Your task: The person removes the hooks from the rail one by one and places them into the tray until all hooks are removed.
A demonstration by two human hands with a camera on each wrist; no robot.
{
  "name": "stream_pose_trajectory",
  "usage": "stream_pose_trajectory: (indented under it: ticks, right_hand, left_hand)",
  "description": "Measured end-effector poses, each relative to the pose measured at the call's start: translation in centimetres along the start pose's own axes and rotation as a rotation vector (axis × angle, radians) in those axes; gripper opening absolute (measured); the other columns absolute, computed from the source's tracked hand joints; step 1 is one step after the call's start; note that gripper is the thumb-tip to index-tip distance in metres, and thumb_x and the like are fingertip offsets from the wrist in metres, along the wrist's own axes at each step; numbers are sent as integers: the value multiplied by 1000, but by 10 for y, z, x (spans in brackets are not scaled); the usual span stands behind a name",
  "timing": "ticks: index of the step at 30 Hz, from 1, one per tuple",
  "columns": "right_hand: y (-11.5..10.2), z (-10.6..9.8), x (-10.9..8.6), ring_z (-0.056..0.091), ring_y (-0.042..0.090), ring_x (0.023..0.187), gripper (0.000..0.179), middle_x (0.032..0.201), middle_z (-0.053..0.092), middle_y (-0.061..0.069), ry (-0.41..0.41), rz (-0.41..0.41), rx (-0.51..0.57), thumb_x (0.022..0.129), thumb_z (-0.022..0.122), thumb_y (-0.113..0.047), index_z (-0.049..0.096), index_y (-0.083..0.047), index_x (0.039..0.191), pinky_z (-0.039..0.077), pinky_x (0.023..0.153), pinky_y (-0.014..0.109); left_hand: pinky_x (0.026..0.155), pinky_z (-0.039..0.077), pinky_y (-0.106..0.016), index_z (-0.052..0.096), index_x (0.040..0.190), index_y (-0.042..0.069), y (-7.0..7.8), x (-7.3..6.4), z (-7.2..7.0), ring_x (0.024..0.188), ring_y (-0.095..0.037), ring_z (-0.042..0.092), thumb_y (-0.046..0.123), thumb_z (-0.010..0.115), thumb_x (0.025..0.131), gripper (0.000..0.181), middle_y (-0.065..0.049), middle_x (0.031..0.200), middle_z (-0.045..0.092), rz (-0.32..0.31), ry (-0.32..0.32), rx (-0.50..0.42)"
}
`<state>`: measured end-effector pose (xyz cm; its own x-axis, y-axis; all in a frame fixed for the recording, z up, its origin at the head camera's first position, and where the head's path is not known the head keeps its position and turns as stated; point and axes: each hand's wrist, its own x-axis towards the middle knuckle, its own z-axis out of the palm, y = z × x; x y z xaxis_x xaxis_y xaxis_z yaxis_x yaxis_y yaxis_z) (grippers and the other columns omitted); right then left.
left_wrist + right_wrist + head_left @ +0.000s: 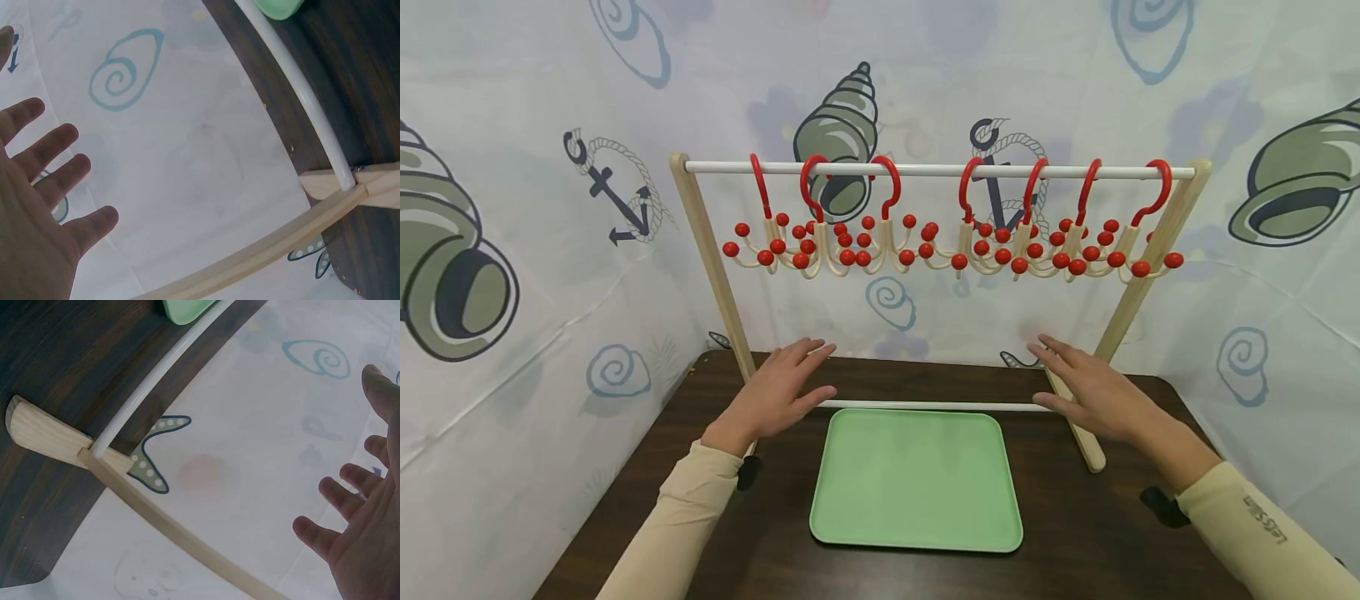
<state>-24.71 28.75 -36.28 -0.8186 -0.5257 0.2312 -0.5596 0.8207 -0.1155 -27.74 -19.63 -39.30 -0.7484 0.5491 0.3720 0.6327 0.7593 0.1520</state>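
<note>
My left hand (775,392) hovers at the left of the rack, fingers spread, holding nothing. Opposite it, my right hand (1097,392) is held in the air beside the rack's right post, also with spread fingers and nothing in it. In the wrist views the left hand (44,206) and right hand (362,506) touch nothing. Several hangers with red hooks (889,183) and red-tipped beige prongs hang from the white upper rod (925,170) of the wooden rack. Between and below the hands, a green tray (917,483) lies flat on the table.
The rack's left post (711,258) and right post (1161,242) rise from the dark wooden table (760,542). A white lower bar (940,406) runs behind the tray. A patterned cloth (880,317) with shells and anchors hangs behind and at the sides.
</note>
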Motion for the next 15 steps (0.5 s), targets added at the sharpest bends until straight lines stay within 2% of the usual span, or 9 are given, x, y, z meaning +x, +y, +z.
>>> stream_pose_trajectory:
  ticks: [4, 9, 12, 15]
  right_hand:
    - [-4, -1, 1, 37, 41, 137, 75, 157, 29, 16, 9, -22, 15, 95, 60, -47, 27, -17, 156, 35, 102, 60]
    - [-14, -11, 2, 40, 38, 136, 72, 155, 34, 11, 43, -57, 33, 94, 62, -44, 32, -20, 154, 37, 101, 59]
    - [-21, -22, 3, 47, 36, 130, 66, 149, 43, 10, 108, -81, 38, 93, 65, -38, 40, -18, 150, 41, 97, 58]
    - [-26, -35, 6, 58, 30, 118, 58, 137, 56, 8, 240, -118, 19, 89, 71, -29, 52, -15, 142, 50, 88, 51]
  left_hand:
    - [108, 28, -58, 40, 150, 15, 3, 1, 3, 136, -34, 39, 53, 52, 97, 67, -14, 147, 43, 14, 3, -19]
    - [105, 33, -56, 42, 149, 15, 2, 1, 5, 133, -33, 42, 50, 54, 96, 64, -13, 146, 44, 35, 45, -56]
    - [103, 36, -54, 43, 148, 16, -2, 0, 7, 133, -31, 43, 46, 57, 97, 61, -10, 145, 45, 20, 82, -123]
    - [99, 40, -53, 48, 144, 16, -9, -5, 10, 129, -29, 47, 39, 62, 95, 56, -7, 141, 49, -28, 167, -185]
